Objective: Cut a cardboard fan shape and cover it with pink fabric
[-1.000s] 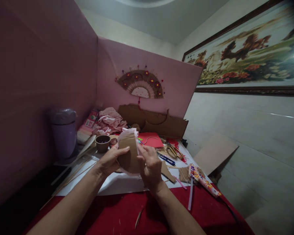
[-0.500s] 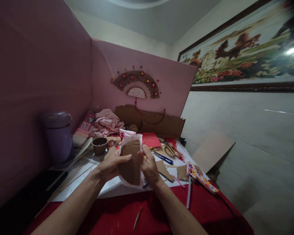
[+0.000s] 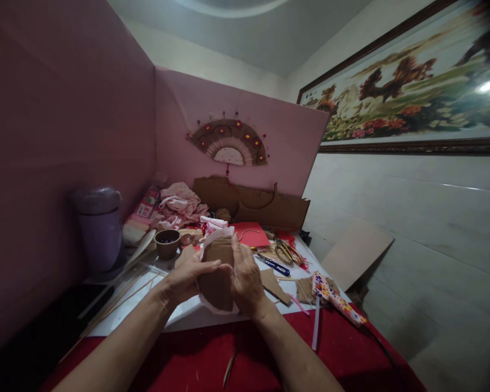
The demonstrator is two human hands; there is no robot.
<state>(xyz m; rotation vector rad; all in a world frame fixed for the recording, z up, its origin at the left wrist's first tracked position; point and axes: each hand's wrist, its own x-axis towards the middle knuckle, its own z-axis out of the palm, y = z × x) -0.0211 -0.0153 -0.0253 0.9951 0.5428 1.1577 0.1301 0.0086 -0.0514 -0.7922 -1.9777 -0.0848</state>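
Note:
Both my hands hold a brown cardboard piece [image 3: 216, 283] with a white fabric edge, upright above the white sheet [image 3: 188, 310] on the table. My left hand [image 3: 188, 275] grips its left side, thumb laid across the front. My right hand [image 3: 245, 277] covers its right side, fingers closed along the white edge. The lower part of the piece sits between my palms.
A brown cup [image 3: 167, 242], purple jar [image 3: 99, 226], pink cloth pile [image 3: 179, 204], thin sticks [image 3: 118, 294], red paper [image 3: 251, 233], scissors [image 3: 283, 251], blue tool [image 3: 275, 265], floral glue gun [image 3: 337, 299] and cardboard scraps [image 3: 277, 284] crowd the table. A decorated fan [image 3: 228, 142] hangs on the pink board. Red cloth [image 3: 212, 354] covers the near edge.
My right hand has slid up and further over the cardboard piece's right side. The piece has dropped slightly and turned between my hands. The view shifted a little.

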